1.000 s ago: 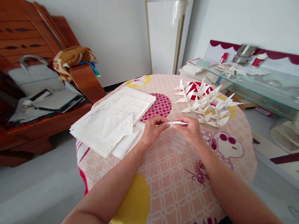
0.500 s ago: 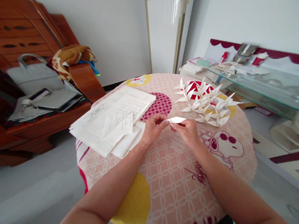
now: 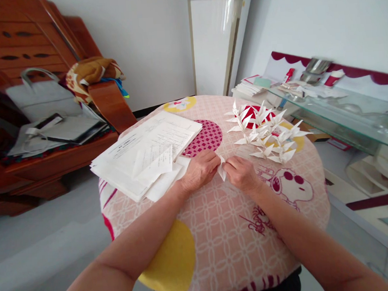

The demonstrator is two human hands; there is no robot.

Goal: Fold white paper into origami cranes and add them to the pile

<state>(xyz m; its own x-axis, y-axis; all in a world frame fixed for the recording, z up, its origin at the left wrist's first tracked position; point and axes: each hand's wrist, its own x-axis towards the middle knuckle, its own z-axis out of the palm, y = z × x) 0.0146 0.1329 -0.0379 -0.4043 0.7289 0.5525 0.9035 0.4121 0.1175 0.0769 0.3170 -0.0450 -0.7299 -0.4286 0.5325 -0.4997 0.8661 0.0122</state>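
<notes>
A small folded white paper (image 3: pixel 223 173) is pinched in the closed fingertips of the left hand (image 3: pixel 200 169) and right hand (image 3: pixel 242 173), to the near left of the origami cranes (image 3: pixel 283 156). Its long axis is aligned near-to-far, crosswise between the hands; the right is placed closer to the cranes.

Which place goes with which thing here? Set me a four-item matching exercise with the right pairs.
1. small folded paper
2. printed sheets
3. folded paper figures
4. grey bag

A. on the wooden bench
B. right side of the table
C. between the left hand and right hand
D. left side of the table

Pairs: 1-C, 2-D, 3-B, 4-A
</notes>
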